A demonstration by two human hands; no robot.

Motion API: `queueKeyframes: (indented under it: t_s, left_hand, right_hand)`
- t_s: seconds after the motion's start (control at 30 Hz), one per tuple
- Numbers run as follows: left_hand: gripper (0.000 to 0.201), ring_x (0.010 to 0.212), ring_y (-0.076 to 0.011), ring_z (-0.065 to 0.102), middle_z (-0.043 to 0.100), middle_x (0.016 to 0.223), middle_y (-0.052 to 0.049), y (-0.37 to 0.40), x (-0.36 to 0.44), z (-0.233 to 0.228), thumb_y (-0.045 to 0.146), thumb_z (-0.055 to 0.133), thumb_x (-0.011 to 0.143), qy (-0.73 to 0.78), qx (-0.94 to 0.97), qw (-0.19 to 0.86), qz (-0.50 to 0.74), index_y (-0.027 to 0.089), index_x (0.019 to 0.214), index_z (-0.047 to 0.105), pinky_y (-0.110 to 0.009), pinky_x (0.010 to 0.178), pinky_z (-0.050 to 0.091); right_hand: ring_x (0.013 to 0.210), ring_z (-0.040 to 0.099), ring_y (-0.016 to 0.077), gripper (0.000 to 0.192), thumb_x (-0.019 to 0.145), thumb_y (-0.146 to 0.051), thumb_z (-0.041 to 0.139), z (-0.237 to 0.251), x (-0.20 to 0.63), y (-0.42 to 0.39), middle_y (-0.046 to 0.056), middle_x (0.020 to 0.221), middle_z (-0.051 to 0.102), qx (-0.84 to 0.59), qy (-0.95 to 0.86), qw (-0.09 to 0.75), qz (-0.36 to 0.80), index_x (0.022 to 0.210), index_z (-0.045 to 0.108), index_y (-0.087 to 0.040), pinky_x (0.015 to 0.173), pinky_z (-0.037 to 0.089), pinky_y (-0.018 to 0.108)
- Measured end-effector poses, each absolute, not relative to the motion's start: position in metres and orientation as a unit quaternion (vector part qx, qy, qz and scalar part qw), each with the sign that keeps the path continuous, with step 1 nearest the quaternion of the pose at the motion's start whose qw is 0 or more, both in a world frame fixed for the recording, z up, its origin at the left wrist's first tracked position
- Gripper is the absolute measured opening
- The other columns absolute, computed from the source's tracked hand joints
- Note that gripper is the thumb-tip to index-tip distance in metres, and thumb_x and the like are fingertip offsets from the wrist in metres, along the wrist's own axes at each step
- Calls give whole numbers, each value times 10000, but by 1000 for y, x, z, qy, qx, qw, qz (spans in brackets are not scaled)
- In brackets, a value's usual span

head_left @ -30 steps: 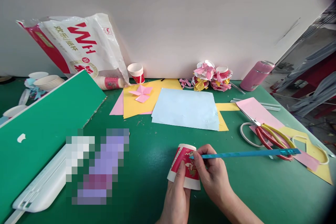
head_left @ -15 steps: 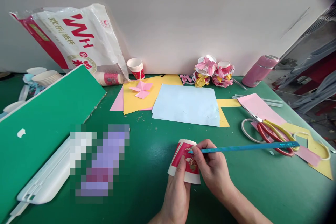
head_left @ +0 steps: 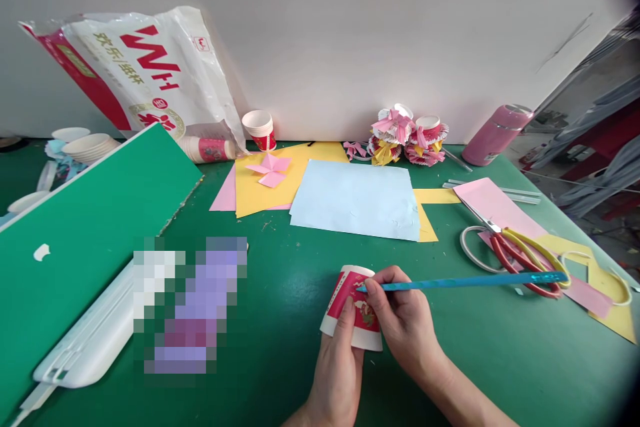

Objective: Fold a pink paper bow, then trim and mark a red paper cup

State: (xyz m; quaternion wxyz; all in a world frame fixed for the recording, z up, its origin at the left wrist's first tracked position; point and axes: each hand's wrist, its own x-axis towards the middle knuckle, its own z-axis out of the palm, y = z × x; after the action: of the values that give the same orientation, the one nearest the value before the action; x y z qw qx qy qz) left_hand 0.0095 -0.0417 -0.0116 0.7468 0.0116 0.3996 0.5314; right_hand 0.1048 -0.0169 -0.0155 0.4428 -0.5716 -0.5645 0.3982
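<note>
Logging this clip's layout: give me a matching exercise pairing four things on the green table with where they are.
Things:
1. red-and-white paper cup
2. long blue plastic ruler
3. red-and-yellow-handled scissors
4. pale blue paper sheet

Places:
A. on pink paper, far right
B. flat at table centre
C. held upside down in left hand
D. pinched by right hand

Pairs: 1-C, 2-D, 3-A, 4-B

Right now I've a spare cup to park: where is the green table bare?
Bare green mat lies right of the right hand, below the red-and-yellow scissors. Another patch sits between the light-blue paper sheet and the red-and-white paper cup. The back edge and far right are crowded.
</note>
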Motion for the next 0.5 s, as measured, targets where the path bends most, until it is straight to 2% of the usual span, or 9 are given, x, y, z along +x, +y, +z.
queueKeyframes:
  t_s: [0.13, 0.3, 0.5]
  left_hand:
    - [314, 1228, -251, 442, 680, 1068, -61, -42, 10, -12, 338, 514, 853, 396, 14, 746, 535, 196, 1114, 618, -361, 1051, 305]
    - [318, 1225, -251, 445, 690, 1037, -69, -42, 10, -12, 340, 511, 855, 407, -7, 745, 528, 179, 1111, 610, -361, 1046, 314]
    - [332, 1204, -261, 469, 681, 1066, -66, -42, 8, -13, 334, 569, 820, 405, -9, 745, 530, 186, 1115, 606, -370, 1038, 328]
  right_hand:
    - [411, 422, 101, 192, 873, -326, 488, -13, 103, -16, -42, 499, 489, -563, -567, 444, 405, 723, 472, -207, 393, 316, 204]
    - [399, 371, 92, 180, 874, -283, 471, -16, 106, -17, -71, 477, 412, -570, -585, 455, 355, 712, 440, -212, 384, 287, 200]
    - [411, 374, 93, 180, 876, -294, 462, -19, 107, -17, -69, 495, 412, -575, -583, 456, 349, 719, 444, -207, 388, 301, 196]
